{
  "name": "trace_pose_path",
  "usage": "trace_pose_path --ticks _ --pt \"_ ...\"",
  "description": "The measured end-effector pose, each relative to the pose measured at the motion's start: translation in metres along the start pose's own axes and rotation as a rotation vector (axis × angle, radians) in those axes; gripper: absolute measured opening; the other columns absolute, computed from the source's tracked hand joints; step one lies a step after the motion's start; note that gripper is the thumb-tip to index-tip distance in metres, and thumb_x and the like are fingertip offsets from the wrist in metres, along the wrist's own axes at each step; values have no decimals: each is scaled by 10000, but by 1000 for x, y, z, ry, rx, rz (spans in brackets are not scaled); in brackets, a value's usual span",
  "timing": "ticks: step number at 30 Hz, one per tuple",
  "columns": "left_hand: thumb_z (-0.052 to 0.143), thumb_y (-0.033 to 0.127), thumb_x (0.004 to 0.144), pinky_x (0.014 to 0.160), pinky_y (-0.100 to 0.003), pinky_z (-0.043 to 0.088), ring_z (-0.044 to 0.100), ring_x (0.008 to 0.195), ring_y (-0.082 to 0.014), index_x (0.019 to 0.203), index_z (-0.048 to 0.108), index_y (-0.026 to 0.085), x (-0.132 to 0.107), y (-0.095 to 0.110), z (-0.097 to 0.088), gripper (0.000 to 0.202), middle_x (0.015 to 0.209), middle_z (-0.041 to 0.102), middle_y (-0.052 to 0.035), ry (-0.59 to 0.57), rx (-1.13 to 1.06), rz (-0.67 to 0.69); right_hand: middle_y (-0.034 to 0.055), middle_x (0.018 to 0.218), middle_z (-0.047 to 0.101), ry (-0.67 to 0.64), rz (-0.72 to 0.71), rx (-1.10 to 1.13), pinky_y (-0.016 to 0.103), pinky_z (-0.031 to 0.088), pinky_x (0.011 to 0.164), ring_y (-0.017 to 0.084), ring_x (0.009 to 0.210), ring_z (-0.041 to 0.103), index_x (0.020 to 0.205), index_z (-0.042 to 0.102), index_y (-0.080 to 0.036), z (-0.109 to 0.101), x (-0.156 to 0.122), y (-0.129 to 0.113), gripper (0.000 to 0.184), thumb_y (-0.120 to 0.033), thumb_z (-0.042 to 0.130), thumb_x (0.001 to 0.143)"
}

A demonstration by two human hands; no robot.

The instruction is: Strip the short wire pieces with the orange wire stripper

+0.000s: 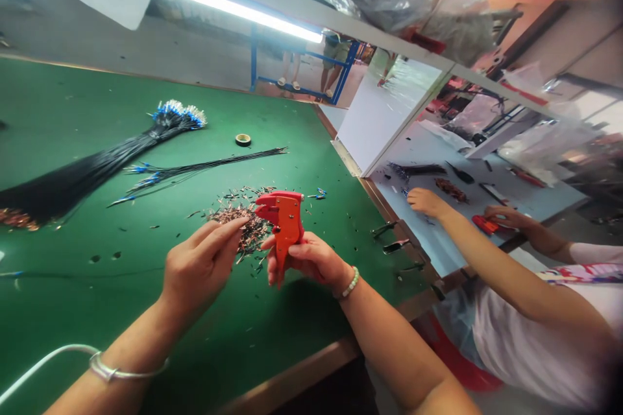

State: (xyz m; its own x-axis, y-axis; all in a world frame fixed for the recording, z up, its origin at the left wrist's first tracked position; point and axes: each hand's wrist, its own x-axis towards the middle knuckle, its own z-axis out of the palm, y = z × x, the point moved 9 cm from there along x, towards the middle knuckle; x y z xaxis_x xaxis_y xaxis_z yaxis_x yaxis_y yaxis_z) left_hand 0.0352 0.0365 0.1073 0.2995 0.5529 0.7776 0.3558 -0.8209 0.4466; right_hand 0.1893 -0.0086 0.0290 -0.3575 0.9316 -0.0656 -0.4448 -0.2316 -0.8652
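My right hand point(316, 259) is wrapped round the handles of an orange-red wire stripper point(288, 227), whose jaws point left. Close to those jaws, the fingers of my left hand point(199, 266) are pinched together. A thin dark wire point(97, 276) with a blue end trails from my left hand toward the left edge; its other end is hidden by the fingers. Behind the tool lies a heap of short copper-and-black wire scraps point(233, 215). Farther back rests a small bunch of black wires point(214, 163) with blue terminals.
A thick bundle of black wires point(97, 165) lies at the left of the green table point(272, 356). A tape roll point(243, 140) sits behind the small bunch. Metal tools point(396, 246) lie near the right edge. At the neighbouring table, a co-worker's hands point(428, 202) work with a red tool point(485, 225).
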Motion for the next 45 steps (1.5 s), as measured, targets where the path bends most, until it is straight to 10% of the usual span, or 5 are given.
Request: trace_pose_path --ticks 45 --pt "585 191 960 626 -184 491 603 675 -82 901 674 168 18 2 0 110 816 635 -4 -285 -148 5 41 678 688 -53 105 -204 258 530 509 161 542 672 1076 705 -86 -1 -3 11 539 -589 699 884"
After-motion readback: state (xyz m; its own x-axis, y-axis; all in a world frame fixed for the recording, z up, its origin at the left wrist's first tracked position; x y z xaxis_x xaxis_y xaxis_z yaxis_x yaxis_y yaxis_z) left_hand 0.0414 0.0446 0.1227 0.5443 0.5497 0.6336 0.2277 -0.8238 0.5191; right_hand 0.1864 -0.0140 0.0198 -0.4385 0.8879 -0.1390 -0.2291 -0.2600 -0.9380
